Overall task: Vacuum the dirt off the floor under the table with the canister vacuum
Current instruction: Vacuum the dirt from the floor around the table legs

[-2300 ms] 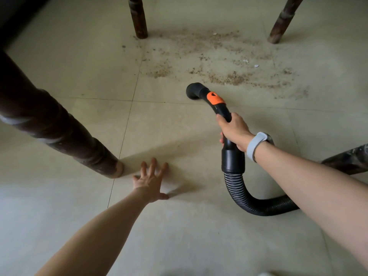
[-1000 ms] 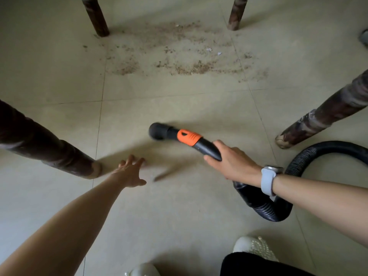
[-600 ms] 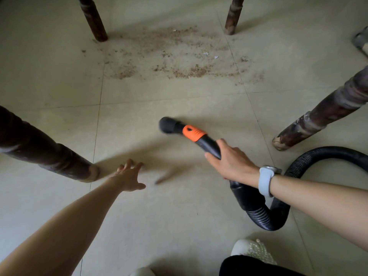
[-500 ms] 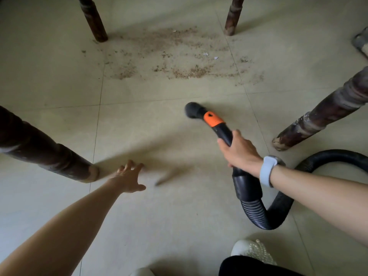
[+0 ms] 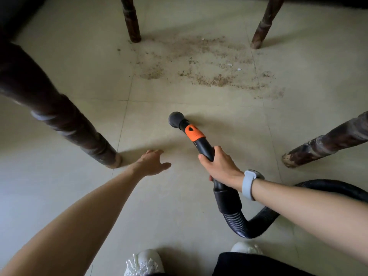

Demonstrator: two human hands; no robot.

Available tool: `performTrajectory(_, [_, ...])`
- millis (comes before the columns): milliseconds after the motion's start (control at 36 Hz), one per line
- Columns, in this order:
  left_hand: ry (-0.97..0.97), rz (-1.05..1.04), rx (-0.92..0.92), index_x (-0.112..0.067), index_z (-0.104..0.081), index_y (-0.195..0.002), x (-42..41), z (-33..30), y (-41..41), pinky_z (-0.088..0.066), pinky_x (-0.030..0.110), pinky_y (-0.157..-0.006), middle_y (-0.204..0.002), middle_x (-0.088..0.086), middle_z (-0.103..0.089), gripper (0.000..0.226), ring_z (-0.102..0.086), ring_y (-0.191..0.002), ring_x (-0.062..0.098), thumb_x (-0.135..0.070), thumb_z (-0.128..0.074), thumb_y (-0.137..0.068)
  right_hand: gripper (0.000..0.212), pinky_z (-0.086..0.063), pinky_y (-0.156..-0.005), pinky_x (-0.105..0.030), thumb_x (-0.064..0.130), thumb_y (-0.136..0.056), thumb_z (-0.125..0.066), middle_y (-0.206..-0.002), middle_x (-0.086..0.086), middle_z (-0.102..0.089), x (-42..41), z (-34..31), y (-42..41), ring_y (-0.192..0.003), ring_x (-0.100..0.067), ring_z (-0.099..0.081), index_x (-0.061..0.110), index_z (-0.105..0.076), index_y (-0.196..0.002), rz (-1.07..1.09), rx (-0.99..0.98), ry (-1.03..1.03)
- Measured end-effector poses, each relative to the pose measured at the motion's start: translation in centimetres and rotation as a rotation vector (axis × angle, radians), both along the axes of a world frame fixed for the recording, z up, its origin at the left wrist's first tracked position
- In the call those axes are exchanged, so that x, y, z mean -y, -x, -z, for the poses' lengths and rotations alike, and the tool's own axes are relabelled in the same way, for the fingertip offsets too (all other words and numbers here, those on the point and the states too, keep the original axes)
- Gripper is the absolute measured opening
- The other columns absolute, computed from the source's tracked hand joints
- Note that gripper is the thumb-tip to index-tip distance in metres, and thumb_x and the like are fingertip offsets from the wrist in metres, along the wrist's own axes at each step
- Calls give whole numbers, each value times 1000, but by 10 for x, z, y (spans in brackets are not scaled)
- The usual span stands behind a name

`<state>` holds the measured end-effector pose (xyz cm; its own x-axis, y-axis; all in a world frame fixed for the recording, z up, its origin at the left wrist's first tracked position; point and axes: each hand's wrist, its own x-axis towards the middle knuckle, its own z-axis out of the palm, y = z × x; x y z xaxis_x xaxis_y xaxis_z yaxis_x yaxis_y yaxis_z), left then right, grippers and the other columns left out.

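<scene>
Under the table, seen from above, the right hand (image 5: pixel 221 167) is wrapped around the black vacuum handle (image 5: pixel 205 146), whose round nozzle (image 5: pixel 176 119) sits low over bare tile. The left hand (image 5: pixel 152 162), fingers spread, rests on or just above the floor (image 5: pixel 59 196); which is unclear. The dirt (image 5: pixel 207 66) lies between the far table legs (image 5: pixel 130 20), well beyond the nozzle, apparently untouched, so the cleaning seems barely begun.

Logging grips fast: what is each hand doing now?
Left hand: open, fingers spread, holding nothing.
Right hand: gripping the vacuum hose handle.
</scene>
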<state>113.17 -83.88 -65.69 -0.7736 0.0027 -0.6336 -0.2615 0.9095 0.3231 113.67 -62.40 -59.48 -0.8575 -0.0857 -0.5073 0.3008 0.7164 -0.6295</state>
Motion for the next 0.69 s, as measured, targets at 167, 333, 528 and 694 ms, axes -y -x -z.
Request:
performTrajectory(167, [-147, -272, -171, -5, -41, -140, -7, -80, -33, -34, 30, -103, -142, 14, -47, 52, -43, -130, 28, -31, -52, -96, 32, -44, -46, -25, 36, -94, -52, -73, -3, -55, 15, -54, 3, -50, -22, -59, 7, -40, -102, -129, 18, -70])
performTrajectory(333, [-504, -802, -182, -11, -47, -136, -29, -167, -65, -44, 34, -93, -129, 9, -57, 44, -55, -115, 26, -31, -49, -97, 36, -53, -61, -40, 42, -94, -50, -79, -8, -58, 31, -132, -17, -63, -34, -67, 8, -41, -100, -243, 50, -139])
performTrajectory(528, [-723, -1132, -76, -9, -40, -139, -60, -264, -109, -46, 40, -94, -128, 12, -56, 48, -58, -110, 26, -35, -44, -99, 30, -53, -57, -39, 40, -95, -50, -75, -5, -57, 26, -221, -66, -55, -27, -61, 13, -40, -97, -155, 111, -99])
performTrajectory(694, [-794, -1191, -4, -10, -31, -146, -72, -334, -142, -42, 36, -101, -134, 8, -51, 57, -52, -120, 22, -41, -41, -99, 34, -54, -65, -48, 46, -93, -49, -78, -10, -60, 19, -289, -104, -66, -35, -63, 14, -39, -100, -290, 190, -178])
